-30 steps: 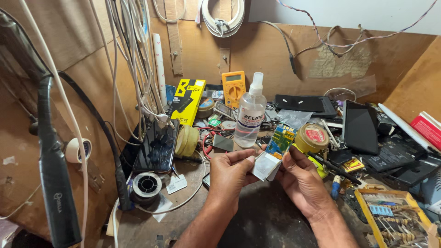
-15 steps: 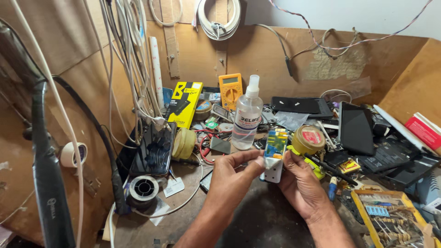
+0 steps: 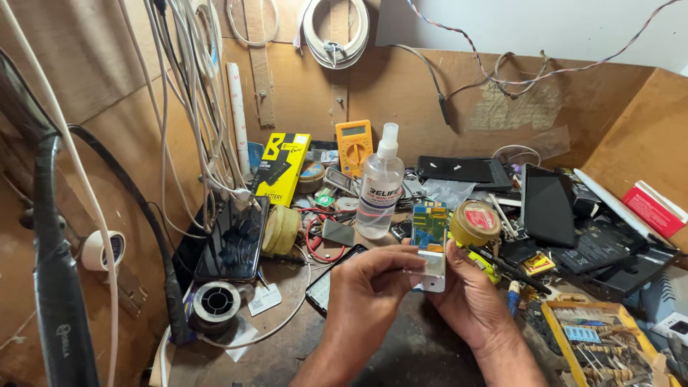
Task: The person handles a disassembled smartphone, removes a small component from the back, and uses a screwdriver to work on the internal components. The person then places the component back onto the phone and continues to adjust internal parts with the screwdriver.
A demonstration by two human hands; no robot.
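We see both hands pinching the small white-framed phone body with exposed green-blue circuit board, left hand and right hand, upright above the cluttered wooden desk, long axis vertical, board end up.

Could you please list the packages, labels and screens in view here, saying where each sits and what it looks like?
Yellow-and-black box: leans on the back wall, left of centre, flat rectangle.
Orange multimeter: against the back wall, small grey screen on top.
Clear spray bottle: mid-bench, white nozzle, dark label band.
Red-and-white box: far right, slim.
Dark phone: propped at left, screen off.
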